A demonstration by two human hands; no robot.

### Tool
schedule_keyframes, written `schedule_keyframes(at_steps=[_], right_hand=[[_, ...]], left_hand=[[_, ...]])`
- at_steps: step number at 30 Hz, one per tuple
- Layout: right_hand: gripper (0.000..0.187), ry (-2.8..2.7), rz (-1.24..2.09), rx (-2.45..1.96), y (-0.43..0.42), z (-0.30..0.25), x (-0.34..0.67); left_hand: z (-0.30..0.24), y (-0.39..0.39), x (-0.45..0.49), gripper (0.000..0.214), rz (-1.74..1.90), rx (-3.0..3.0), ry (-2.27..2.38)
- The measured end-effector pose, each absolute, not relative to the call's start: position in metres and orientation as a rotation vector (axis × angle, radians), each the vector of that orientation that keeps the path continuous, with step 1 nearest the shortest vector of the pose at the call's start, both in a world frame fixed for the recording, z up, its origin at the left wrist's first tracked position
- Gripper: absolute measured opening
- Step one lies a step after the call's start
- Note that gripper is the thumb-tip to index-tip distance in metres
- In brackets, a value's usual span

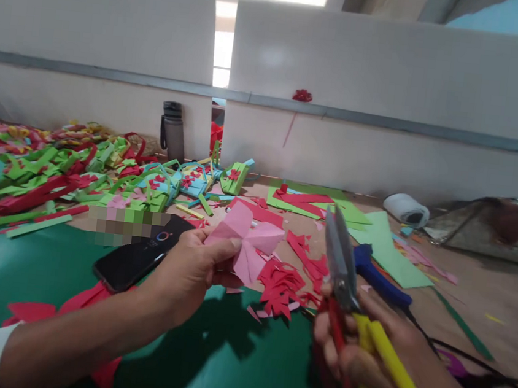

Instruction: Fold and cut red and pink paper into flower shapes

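My left hand (208, 256) pinches a pink paper flower (249, 242) with creased petals, thumb on its near face. To the right, my right hand (354, 346) is closed round the handles of a pair of scissors (343, 258), one red and one yellow. The metal blades point up and stand slightly apart, clear of the flower. Beneath the flower lies a pile of red paper flower cutouts (280, 282) with pink scraps beside it. A black phone (141, 256) rests just left of my left hand.
Folded green, blue and red paper pieces (71, 174) heap up at the left. A dark bottle (173, 132) stands by the white partition (369, 70). Green paper sheets (392, 251), a blue-handled tool (380, 278), a white roll (405, 209) and a bag (482, 230) lie on the right.
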State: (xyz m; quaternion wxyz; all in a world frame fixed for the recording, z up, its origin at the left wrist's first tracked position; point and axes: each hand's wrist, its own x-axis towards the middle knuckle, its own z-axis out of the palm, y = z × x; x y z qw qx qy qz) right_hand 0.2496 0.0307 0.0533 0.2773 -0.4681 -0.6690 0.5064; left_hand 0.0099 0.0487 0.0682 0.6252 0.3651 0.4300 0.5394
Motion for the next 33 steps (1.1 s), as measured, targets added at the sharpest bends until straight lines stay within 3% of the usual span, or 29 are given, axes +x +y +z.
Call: schedule_keyframes(at_steps=[3, 6, 11, 17, 33], right_hand=[[0.029, -1.682, 1.24, -1.254, 0.031, 0.073, 0.231], [0.041, -1.489, 1.194, -1.155, 0.033, 0.08, 0.214], [0.063, -1.216, 1.432, -0.994, 0.034, 0.064, 0.199], [0.041, -1.179, 1.472, -0.901, 0.026, 0.059, 0.198], [0.046, -1.141, 1.504, -0.957, 0.026, 0.057, 0.202]], left_hand=[[0.065, 0.041, 0.018, 0.015, 1.167, 0.831, 0.932], [0.062, 0.033, 0.024, 0.014, 1.094, 0.795, 0.9], [0.059, 0.024, 0.029, 0.007, 1.042, 0.793, 0.875], [0.055, 0.018, 0.029, 0.01, 1.014, 0.799, 0.865], [0.057, 0.018, 0.032, 0.007, 1.05, 0.774, 0.857]])
